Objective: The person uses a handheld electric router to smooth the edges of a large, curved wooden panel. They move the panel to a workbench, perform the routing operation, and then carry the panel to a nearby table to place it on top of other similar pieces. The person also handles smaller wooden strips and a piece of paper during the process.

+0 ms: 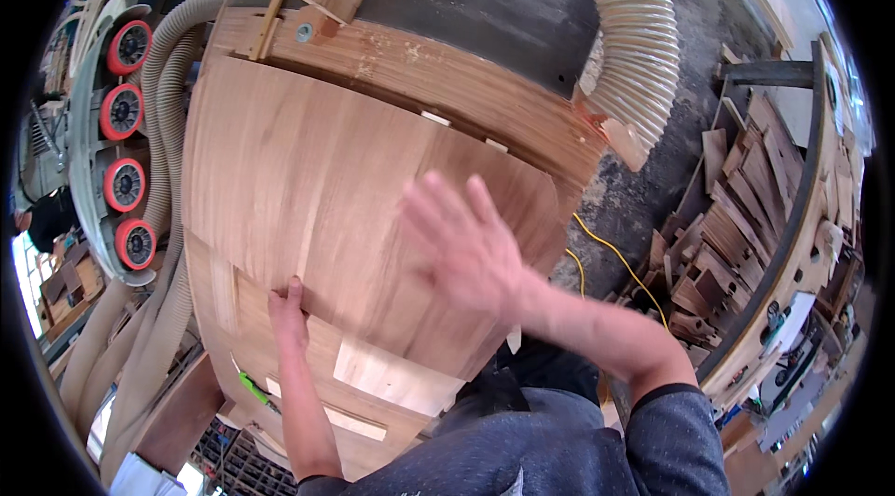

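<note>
A wide panel of glued light-brown wood [280, 160] lies across the workbench in front of me. My left hand [290, 311] is closed on its near edge, thumb on top; the other fingers are partly hidden. Over the right half of the panel my right hand [471, 244] is spread open, blurred by motion and holding nothing. Whether its palm touches the wood I cannot tell. Beneath the panel's near edge a paler board [396, 375] shows. A green-handled tool [253, 389] lies to the left of my left forearm.
Along the panel's far side runs a wooden rail [447, 62], with a dark metal surface [475, 6] behind it. A ribbed hose [639, 39] hangs at the far right. Red-rimmed rollers [124, 112] stand at left. Scrap wood [736, 226] fills a rack at right; yellow cord [620, 255] crosses the floor.
</note>
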`<action>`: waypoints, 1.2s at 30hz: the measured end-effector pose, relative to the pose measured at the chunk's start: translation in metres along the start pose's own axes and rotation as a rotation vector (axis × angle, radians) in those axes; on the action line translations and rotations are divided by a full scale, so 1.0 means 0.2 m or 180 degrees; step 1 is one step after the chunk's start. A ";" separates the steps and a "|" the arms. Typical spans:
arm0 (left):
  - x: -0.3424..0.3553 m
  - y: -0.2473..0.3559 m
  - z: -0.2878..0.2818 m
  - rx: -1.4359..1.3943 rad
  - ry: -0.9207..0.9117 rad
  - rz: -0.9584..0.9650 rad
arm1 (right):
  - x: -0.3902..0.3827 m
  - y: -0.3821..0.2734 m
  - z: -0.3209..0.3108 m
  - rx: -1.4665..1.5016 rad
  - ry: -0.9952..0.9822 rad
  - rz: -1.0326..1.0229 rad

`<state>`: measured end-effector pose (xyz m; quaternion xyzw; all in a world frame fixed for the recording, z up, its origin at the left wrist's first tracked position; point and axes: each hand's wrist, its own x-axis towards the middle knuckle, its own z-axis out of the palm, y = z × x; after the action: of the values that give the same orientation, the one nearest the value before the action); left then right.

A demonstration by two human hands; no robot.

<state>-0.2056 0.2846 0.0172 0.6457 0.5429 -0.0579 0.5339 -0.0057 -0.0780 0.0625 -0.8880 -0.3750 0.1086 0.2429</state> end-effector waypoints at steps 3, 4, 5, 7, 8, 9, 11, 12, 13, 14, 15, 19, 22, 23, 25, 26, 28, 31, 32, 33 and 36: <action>-0.02 0.03 0.03 0.0080 0.0076 0.0200 | -0.01 0.08 0.06 -0.0196 -0.0225 0.0199; -0.01 0.04 0.03 0.0111 0.0085 0.0201 | -0.01 0.07 0.06 -0.0195 -0.0197 0.0223; -0.01 0.05 0.04 0.0149 0.0072 0.0221 | -0.02 0.07 0.06 -0.0211 -0.0148 0.0237; 0.02 0.03 0.00 0.0329 0.0081 0.0179 | 0.00 0.07 0.04 -0.0163 -0.0141 0.0164; 0.04 0.00 -0.01 0.0445 0.0005 0.0149 | -0.02 0.07 0.04 -0.0167 -0.0158 0.0207; 0.06 -0.02 -0.02 0.0491 -0.0008 0.0169 | -0.03 0.07 0.06 -0.0079 -0.0041 0.0166; 0.13 -0.12 -0.07 0.0367 -0.0006 0.0311 | -0.04 0.07 0.10 0.0045 0.0157 0.0105; 0.18 -0.19 -0.07 0.0201 0.0031 0.0422 | -0.04 0.07 0.11 0.0105 0.0247 0.0074; 0.14 -0.14 -0.01 0.0203 0.0019 0.0288 | -0.05 0.08 0.11 0.0094 0.0307 0.0048; 0.09 -0.05 0.02 0.0232 0.0029 0.0166 | -0.08 0.09 0.10 0.0101 0.0382 0.0013; 0.06 0.00 0.04 0.0209 -0.0062 0.0173 | -0.10 0.09 0.12 0.0082 0.0436 0.0094; 0.08 0.00 0.05 0.0036 -0.0186 0.0105 | -0.36 0.07 0.21 0.0050 0.0629 0.0227; 0.26 -0.07 -0.03 0.0214 -0.0103 0.0169 | -0.68 0.01 0.12 0.0222 0.0717 0.0357; 0.28 -0.07 -0.02 0.0317 -0.0046 0.0228 | -0.81 0.01 0.07 0.0327 0.0678 0.0415; 0.21 0.05 0.04 0.2587 0.0472 0.0483 | -1.11 0.03 0.03 0.0490 0.0900 0.0788; 0.17 0.09 0.10 0.3170 0.0646 0.0787 | -1.29 0.05 0.03 0.0538 0.1160 0.1095; 0.09 0.07 0.21 0.3741 0.1006 0.1436 | -1.69 0.13 -0.01 0.0753 0.1408 0.1728; -0.10 0.05 0.52 0.3577 0.0887 0.2140 | -2.43 0.19 -0.06 0.0654 0.2027 0.3069; -0.23 0.05 0.64 0.3506 0.0763 0.2286 | -2.69 0.19 -0.06 0.0532 0.2223 0.3667; -0.39 0.06 0.79 0.3381 0.0467 0.2351 | -2.97 0.20 -0.03 0.0212 0.2506 0.3968; -0.50 -0.02 0.96 0.3628 0.0311 0.3482 | -3.67 0.22 -0.12 -0.0759 0.3292 0.4959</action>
<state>-0.1519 0.0749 -0.0013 0.9967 0.0579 -0.0279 0.0491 -0.4803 -0.6408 0.0695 -0.8457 0.4700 -0.2063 0.1458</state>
